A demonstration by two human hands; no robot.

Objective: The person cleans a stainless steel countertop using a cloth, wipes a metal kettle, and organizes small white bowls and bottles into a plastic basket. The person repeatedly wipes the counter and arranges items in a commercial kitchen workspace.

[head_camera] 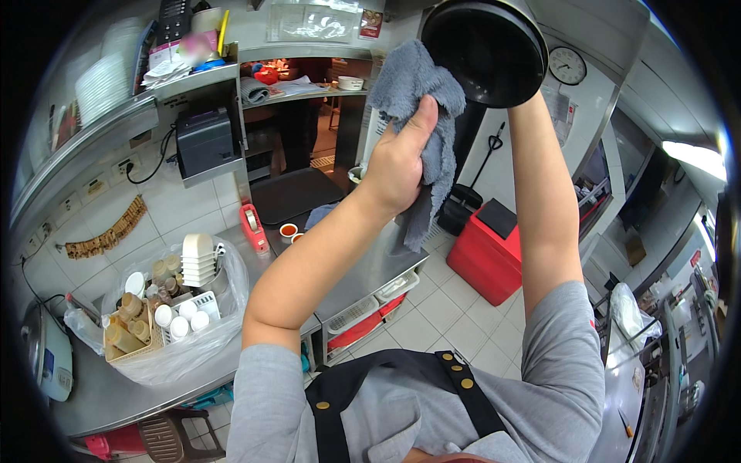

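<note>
My left hand (399, 165), thumb uppermost, grips a grey-blue terry cloth (419, 87) whose loose end hangs down. The cloth's upper part lies against or just before the rim of a round black hollow vessel or lamp shade (486, 55). Its dark open side faces me, and the frame's top edge cuts it off. My right forearm rises behind this round piece, which hides my right hand, so its grip cannot be seen. Below my left arm is a steel counter (359, 266) with a black tray (295, 194), a red tape dispenser (253, 228) and small sauce cups (288, 230).
A plastic-lined bin of bottles and white cups (179, 312) stands on the left counter. Above it are a black printer (208, 142) and a loaded shelf (121, 110). A red bin (486, 254) and a dustpan (460, 205) stand on the tiled floor.
</note>
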